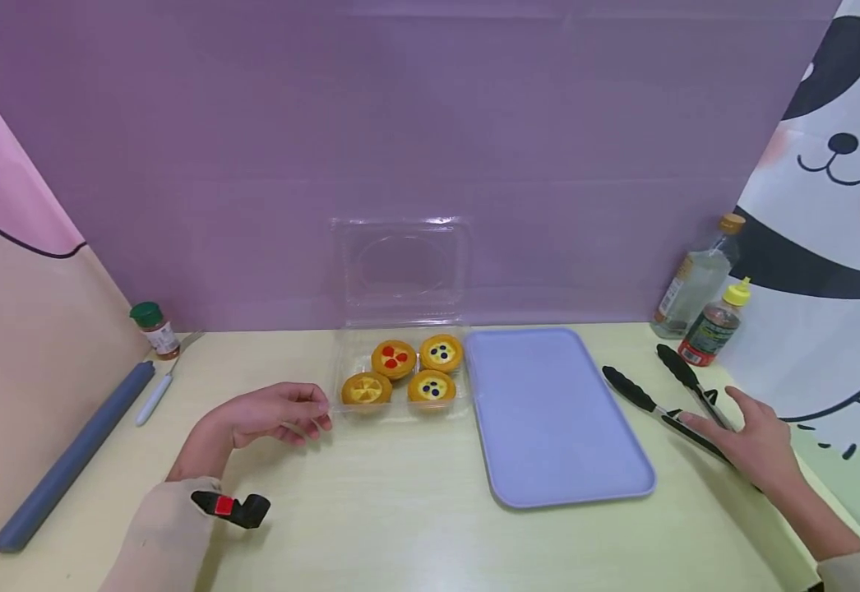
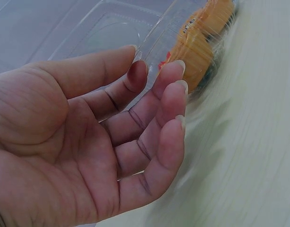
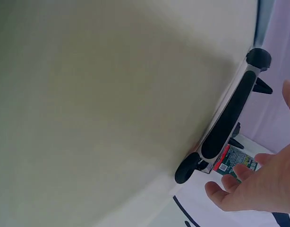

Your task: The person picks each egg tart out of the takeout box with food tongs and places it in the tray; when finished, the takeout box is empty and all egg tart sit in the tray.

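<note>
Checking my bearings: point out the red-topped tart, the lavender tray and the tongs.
Red-topped tart (image 1: 394,359), head view: its topped face.
Lavender tray (image 1: 559,419), head view: bare middle of its base.
Tongs (image 1: 628,388), head view: their leftmost black end.

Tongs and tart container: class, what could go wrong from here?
The spread tongs might swing if the right hand takes them, and knock the yellow-capped bottle standing close by. The left hand, right beside the clear container, could nudge it and jostle the tarts inside.
</note>
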### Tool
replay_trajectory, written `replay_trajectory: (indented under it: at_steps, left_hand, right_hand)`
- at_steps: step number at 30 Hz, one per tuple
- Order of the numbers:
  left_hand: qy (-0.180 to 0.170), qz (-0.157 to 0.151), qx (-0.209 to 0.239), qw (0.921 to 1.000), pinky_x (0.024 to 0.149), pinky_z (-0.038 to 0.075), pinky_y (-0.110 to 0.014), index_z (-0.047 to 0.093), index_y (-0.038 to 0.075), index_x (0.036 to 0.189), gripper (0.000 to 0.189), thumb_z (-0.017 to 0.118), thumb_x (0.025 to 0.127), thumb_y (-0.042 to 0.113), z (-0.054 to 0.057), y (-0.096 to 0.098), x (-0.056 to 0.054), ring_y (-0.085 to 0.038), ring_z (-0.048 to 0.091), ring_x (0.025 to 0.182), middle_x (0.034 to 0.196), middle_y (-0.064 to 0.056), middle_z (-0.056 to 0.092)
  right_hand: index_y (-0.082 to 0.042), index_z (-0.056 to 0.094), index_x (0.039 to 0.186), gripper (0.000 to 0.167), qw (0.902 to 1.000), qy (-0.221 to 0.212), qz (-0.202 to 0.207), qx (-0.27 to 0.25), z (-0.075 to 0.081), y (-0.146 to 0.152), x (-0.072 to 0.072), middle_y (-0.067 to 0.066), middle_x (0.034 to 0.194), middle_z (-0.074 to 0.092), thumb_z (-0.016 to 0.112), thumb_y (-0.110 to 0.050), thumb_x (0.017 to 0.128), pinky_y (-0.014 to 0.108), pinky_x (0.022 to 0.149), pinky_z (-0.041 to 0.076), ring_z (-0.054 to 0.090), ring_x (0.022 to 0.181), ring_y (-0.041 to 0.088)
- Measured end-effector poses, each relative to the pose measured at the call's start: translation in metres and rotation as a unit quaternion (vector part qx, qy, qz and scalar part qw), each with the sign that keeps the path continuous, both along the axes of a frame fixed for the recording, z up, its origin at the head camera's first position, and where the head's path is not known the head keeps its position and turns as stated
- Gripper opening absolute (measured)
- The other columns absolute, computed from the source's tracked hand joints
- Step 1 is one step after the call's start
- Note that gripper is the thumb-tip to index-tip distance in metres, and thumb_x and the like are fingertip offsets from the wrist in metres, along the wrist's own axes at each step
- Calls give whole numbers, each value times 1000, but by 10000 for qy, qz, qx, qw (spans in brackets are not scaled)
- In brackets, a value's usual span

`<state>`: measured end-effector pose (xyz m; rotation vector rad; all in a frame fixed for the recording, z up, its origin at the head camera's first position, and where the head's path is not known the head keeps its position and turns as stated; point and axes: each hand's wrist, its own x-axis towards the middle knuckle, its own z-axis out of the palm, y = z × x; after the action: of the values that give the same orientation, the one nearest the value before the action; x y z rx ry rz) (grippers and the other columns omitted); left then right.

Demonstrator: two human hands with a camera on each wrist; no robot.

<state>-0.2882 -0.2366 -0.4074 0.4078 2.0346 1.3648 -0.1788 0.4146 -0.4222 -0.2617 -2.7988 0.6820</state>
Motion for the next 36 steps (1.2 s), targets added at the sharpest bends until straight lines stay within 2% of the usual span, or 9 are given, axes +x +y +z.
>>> replay_trajectory:
  at_steps: [6, 9, 20, 31, 36]
  left_hand:
    - [28, -65, 25, 10000, 81, 57, -36, 58, 2, 108, 26, 59, 101, 27, 0, -2, 2, -21, 64, 92, 106, -8, 67]
    - [13, -53, 22, 10000, 81, 57, -36, 58, 2, 108, 27, 59, 101, 28, 0, -2, 2, -21, 64, 91, 106, -8, 67]
    - [6, -53, 49, 10000, 81, 57, -36, 59, 1, 109, 28, 60, 101, 27, 1, 1, 2, -23, 64, 92, 107, -9, 67]
    - [112, -75, -1, 9999, 83, 56, -38, 59, -1, 110, 28, 60, 101, 25, -3, 0, 2, -25, 63, 94, 109, -10, 67]
    - [141, -73, 3, 9999, 82, 55, -37, 59, -2, 110, 29, 60, 101, 26, -1, 1, 1, -26, 62, 95, 110, -12, 67]
  right_hand:
    - [17, 35, 142, 96, 9991, -248, -13, 351, -1, -2, -9, 47, 136, 40, 66, -56, 89, 70, 95, 31, 37, 124, 62]
    - [20, 32, 142, 100, 9983, -485, -54, 307, -2, -1, -10, 49, 136, 38, 64, -58, 89, 70, 95, 29, 35, 124, 63]
    - [22, 23, 144, 109, 9963, -822, -209, 172, -14, 0, -15, 48, 140, 33, 62, -63, 88, 69, 99, 23, 28, 129, 62]
    - [17, 29, 143, 105, 9962, -826, -29, 276, -18, 10, -19, 45, 139, 37, 65, -63, 85, 69, 101, 22, 28, 129, 60]
    - [17, 29, 142, 105, 9968, -753, 22, 260, -17, 13, -24, 45, 137, 38, 66, -63, 85, 68, 101, 22, 28, 129, 60]
